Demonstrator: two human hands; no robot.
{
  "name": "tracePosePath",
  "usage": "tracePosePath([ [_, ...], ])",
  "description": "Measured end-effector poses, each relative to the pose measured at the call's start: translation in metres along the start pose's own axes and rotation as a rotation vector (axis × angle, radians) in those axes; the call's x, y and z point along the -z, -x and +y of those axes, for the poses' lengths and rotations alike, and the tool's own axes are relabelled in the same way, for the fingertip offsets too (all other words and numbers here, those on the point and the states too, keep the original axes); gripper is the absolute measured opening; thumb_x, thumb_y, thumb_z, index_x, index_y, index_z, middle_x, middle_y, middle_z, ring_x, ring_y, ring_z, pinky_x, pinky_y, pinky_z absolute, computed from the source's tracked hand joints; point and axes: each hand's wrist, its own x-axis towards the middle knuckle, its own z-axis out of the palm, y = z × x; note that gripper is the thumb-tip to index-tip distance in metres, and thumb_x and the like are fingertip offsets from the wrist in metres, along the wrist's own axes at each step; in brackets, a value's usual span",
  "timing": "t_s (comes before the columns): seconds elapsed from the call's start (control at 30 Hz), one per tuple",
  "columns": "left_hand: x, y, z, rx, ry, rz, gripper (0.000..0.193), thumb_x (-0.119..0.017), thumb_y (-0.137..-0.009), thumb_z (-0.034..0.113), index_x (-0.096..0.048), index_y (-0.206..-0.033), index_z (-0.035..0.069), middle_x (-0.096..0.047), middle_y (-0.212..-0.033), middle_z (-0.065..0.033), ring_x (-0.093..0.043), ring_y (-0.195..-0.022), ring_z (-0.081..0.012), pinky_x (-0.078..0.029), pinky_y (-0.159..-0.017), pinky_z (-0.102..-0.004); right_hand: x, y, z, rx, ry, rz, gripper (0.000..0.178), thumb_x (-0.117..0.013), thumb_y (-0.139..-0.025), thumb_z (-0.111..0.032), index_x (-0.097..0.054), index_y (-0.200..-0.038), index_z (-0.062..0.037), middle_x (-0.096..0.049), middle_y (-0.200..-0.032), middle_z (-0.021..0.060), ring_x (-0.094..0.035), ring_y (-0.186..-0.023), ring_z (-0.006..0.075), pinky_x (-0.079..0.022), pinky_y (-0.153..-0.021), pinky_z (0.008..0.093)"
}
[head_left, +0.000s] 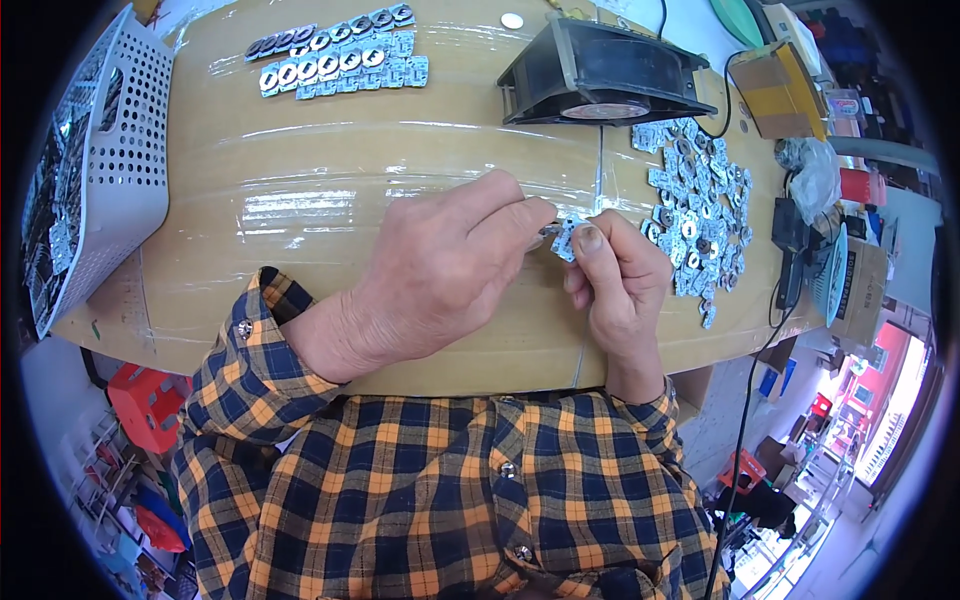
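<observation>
Over the middle of the table, my right hand (622, 277) pinches a small pale circuit board (566, 240) between thumb and fingers. Close beside it is my left hand (452, 252), its fingers closed right at the board's left edge. A small shiny bit shows at those fingertips, but its kind is hidden by the hand. Right of my hands spreads a loose pile of similar small boards (692, 215), many carrying round parts. At the far left of the table, more boards (335, 67) lie in neat rows, several topped with silver or dark rings.
A black fan (605, 75) stands at the back, near a white disc (512, 20). On the left is a white perforated basket (130, 130) holding dark parts and boards. A yellow-taped box (778, 90), a plastic bag (815, 175) and a black cable (745, 430) line the right side.
</observation>
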Motion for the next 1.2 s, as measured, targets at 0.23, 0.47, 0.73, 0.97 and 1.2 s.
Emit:
tracePosePath([
  [0.23,0.0,-0.002,-0.004,0.003,0.03,0.033,0.028,-0.067,-0.074,-0.007,-0.063,-0.101,-0.001,-0.06,-0.081,-0.0112,-0.061,-0.063,-0.0245,-0.047,-0.051,-0.0318,0.004,0.0,-0.001,-0.041,-0.045,-0.021,0.024,-0.052,-0.098,-0.014,-0.058,-0.078,-0.0029,-0.053,-0.061,-0.0031,-0.045,-0.05,0.0007,-0.035,-0.046,0.0175],
  [0.47,-0.01,0.009,0.014,-0.13,0.059,-0.175,0.03,-0.069,-0.07,-0.006,-0.064,-0.099,0.0,-0.059,-0.081,-0.011,-0.06,-0.062,-0.0244,-0.047,-0.051,-0.0314,0.008,-0.003,0.004,-0.037,-0.035,0.071,0.029,-0.054,-0.097,-0.017,-0.054,-0.071,-0.0043,-0.05,-0.056,-0.0021,-0.042,-0.044,0.0024,-0.03,-0.042,0.0175],
  [0.73,-0.004,0.001,-0.001,0.026,0.105,0.031,0.023,-0.067,-0.072,-0.008,-0.063,-0.094,0.0,-0.06,-0.076,-0.0111,-0.061,-0.061,-0.0247,-0.044,-0.049,-0.0312,0.009,0.003,0.0,-0.019,-0.06,0.033,0.029,-0.054,-0.096,-0.016,-0.053,-0.071,-0.004,-0.048,-0.057,-0.0025,-0.043,-0.045,0.0022,-0.03,-0.041,0.0176],
  [0.97,-0.005,0.004,0.001,-0.015,0.088,0.02,0.022,-0.067,-0.072,-0.008,-0.063,-0.092,0.0,-0.06,-0.075,-0.01,-0.061,-0.06,-0.0244,-0.044,-0.048,-0.0316,0.001,0.002,0.002,0.029,0.02,0.065,0.027,-0.055,-0.095,-0.015,-0.056,-0.072,-0.0017,-0.049,-0.06,-0.0031,-0.043,-0.046,0.0017,-0.03,-0.042,0.0174],
  [1.2,-0.004,0.004,-0.003,0.059,0.087,-0.045,0.018,-0.066,-0.076,-0.006,-0.063,-0.093,0.0,-0.058,-0.074,-0.0101,-0.058,-0.059,-0.0236,-0.044,-0.051,-0.0307,0.003,-0.006,0.016,0.361,0.684,0.245,0.023,-0.054,-0.095,-0.009,-0.059,-0.075,-0.0004,-0.052,-0.059,0.0001,-0.044,-0.05,0.0068,-0.034,-0.046,0.0241],
])
